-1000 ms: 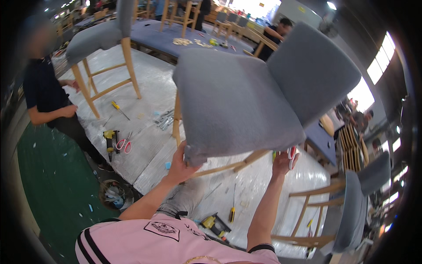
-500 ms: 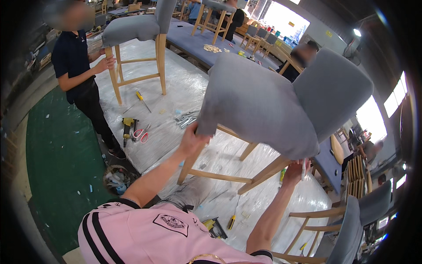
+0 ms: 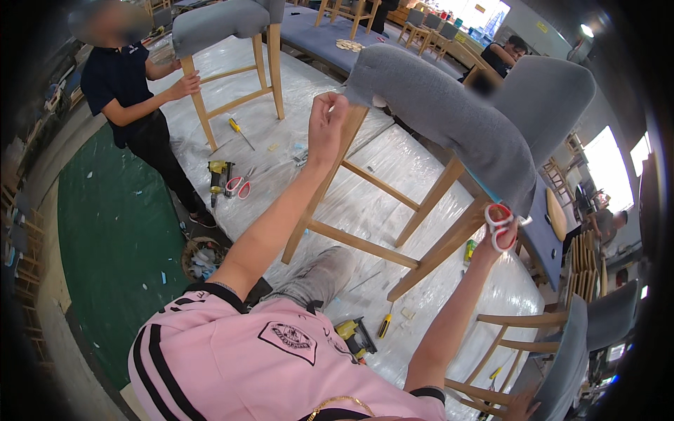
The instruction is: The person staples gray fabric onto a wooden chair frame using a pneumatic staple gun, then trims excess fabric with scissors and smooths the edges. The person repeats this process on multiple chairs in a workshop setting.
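A wooden chair with grey fabric (image 3: 449, 105) on its seat and backrest stands tilted in front of me. My left hand (image 3: 325, 133) is up at the seat's near left corner, beside the top of a wooden leg (image 3: 326, 186). Its fingers are curled in, and whatever they may pinch is hidden. At the near right corner my right hand (image 3: 491, 247) is closed on scissors with red and white handles (image 3: 500, 226). Their blades are hidden. A light blue strip shows under the fabric edge near that corner.
On the plastic-covered table (image 3: 281, 203) lie a yellow staple gun (image 3: 218, 181), red-handled scissors (image 3: 239, 186), screwdrivers (image 3: 241, 132) and another staple gun (image 3: 355, 338). A co-worker (image 3: 116, 91) holds another grey chair (image 3: 225, 31) at the left. Someone's hand (image 3: 521, 405) touches a chair at lower right.
The chair has tipped so its seat edge and legs show more. My left hand has risen with the seat corner. My right hand has turned, bringing the scissors' handles into sight.
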A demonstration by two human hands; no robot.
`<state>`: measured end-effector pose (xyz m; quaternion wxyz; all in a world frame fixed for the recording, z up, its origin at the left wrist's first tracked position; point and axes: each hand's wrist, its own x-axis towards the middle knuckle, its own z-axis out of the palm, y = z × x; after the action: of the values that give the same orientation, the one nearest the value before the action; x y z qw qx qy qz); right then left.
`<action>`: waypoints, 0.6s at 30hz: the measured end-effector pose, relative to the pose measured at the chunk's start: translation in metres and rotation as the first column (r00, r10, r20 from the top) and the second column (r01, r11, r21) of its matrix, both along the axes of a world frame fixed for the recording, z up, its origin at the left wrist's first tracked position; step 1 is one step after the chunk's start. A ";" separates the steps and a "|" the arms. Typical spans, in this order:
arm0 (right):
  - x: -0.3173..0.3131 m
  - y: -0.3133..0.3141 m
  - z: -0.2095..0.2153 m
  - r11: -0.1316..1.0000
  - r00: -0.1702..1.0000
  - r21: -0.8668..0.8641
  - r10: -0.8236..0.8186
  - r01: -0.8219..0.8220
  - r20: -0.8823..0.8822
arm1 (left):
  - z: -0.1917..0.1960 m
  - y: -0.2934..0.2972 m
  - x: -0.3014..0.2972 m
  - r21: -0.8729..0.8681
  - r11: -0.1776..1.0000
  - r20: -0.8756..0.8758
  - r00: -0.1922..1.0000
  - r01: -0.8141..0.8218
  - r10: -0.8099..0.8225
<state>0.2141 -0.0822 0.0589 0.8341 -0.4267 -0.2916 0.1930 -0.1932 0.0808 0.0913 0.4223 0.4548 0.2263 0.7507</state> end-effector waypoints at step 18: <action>-0.158 0.062 0.209 0.706 -0.144 -0.695 0.708 0.138 0.691 | 0.040 -0.014 -0.003 -0.257 0.964 -0.174 0.978 0.065 -0.112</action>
<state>0.0566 -0.0199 0.2679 0.1049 -0.5623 -0.8145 0.0973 -0.1960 0.0669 0.1315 0.4863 0.4762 0.3372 0.6504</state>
